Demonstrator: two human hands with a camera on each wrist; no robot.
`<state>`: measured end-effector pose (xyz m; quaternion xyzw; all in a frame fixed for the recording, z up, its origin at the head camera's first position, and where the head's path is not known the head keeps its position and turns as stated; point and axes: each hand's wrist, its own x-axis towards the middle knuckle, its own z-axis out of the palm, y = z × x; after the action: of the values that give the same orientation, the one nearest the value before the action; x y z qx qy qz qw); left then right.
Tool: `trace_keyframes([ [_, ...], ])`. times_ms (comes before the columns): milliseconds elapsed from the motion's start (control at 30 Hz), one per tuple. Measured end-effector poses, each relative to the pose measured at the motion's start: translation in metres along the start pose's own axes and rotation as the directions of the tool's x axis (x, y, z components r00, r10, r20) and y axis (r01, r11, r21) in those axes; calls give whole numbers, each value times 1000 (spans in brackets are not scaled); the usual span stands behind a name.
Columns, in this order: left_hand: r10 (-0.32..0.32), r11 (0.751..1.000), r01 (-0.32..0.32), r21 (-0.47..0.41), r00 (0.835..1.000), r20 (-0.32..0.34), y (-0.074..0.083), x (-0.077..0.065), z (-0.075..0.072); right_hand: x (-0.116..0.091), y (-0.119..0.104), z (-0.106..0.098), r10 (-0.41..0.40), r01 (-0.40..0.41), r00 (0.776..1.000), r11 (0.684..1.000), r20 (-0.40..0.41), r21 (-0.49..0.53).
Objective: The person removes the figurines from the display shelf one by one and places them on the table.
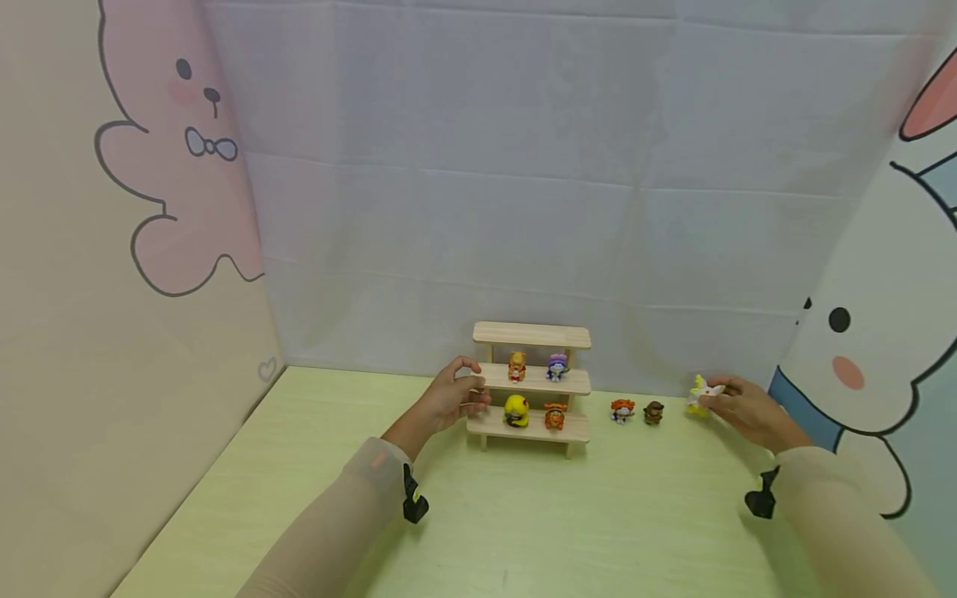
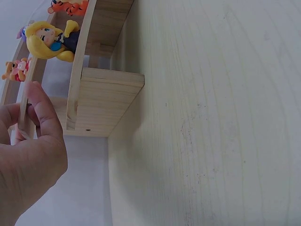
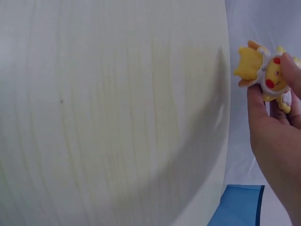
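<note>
A three-tier wooden display stand [image 1: 532,334] stands near the back wall. My left hand [image 1: 447,397] holds the left end of its middle tier, fingers and thumb around the board in the left wrist view. My right hand [image 1: 753,411] pinches a yellow-and-white toy figurine [image 3: 275,75] with red cheeks, off to the right near the back of the table. On the middle tier stand an orange bear figurine [image 1: 517,367] and a purple-hatted figurine [image 1: 557,367]. The bottom tier bears a yellow-haired figurine [image 2: 49,41] and an orange tiger figurine [image 1: 555,416].
Between the stand and my right hand, an orange-haired figurine [image 1: 621,410] and a brown figurine [image 1: 654,413] stand side by side on the pale wooden table [image 1: 508,531]. A white cloth wall [image 1: 449,208] rises behind, with cartoon-printed sheets on both sides.
</note>
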<state>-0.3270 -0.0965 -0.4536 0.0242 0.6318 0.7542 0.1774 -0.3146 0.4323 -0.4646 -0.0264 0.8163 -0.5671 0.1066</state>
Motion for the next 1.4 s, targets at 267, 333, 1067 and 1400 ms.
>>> trace_keyframes([
  [267, 0, 1000, 0, 3, 1000, 3, 1, 0, 0, -1, -2, 6, -35, 37, 999, 998, 25, -55],
  [333, 4, 1000, -4, 6, 1000, 2, 1, 0, 1, 0, -2, 7, -54, 56, 998, 997, 31, -56],
  [1067, 2, 1000, -2, 6, 1000, -9, 2, -2, 2, -7, 1, 26, -49, 51, 998, 997, 38, -58],
  [1400, 1, 1000, -1, 5, 1000, -3, 0, 0, 1, -10, 5, 30, -73, 75, 997, 995, 29, -62],
])
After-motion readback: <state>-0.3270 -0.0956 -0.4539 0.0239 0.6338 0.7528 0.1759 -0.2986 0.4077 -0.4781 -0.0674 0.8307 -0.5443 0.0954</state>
